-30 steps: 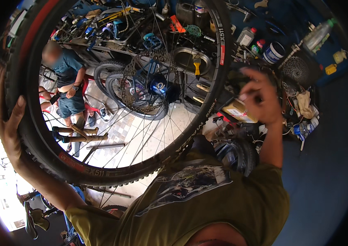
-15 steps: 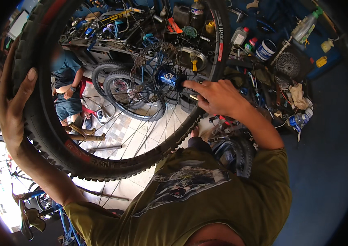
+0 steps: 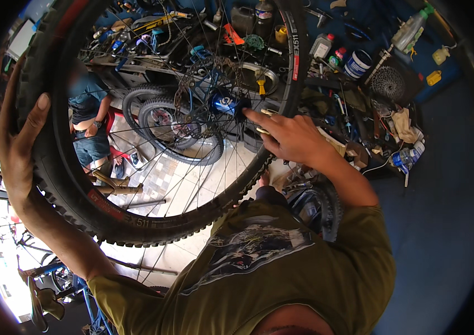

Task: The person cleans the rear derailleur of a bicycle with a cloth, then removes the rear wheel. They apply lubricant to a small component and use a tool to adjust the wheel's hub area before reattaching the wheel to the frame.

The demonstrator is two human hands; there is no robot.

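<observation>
A large bicycle wheel (image 3: 153,120) with a knobbly black tyre (image 3: 75,190) fills most of the view, held up in front of the person's chest and tilted, its rim arching from the upper left across to the upper right. Thin spokes (image 3: 192,162) are seen running inward to a blue hub (image 3: 227,104) near the middle top of the picture.

The tyre is gripped at its left side by the left hand (image 3: 16,145) — the fingers (image 3: 40,103) are wrapped over the tread and closed around it, with the forearm running down toward the lower left. The right hand (image 3: 290,137) is reached in through the spokes from the right; its fingers (image 3: 259,118) are extended, loosely spread, with the tips at or just beside the blue hub. Whether anything is pinched between them cannot be told.

Below the wheel, the person's olive shirt (image 3: 281,268) is seen. Behind the wheel, a cluttered surface (image 3: 354,111) is spread with bottles, tools and a toothed cassette (image 3: 387,82). A second wheel (image 3: 175,131) lies on the tiled floor (image 3: 158,178) beyond the spokes, and another person in a blue top (image 3: 89,103) is seated at the left — well apart from the held wheel.
</observation>
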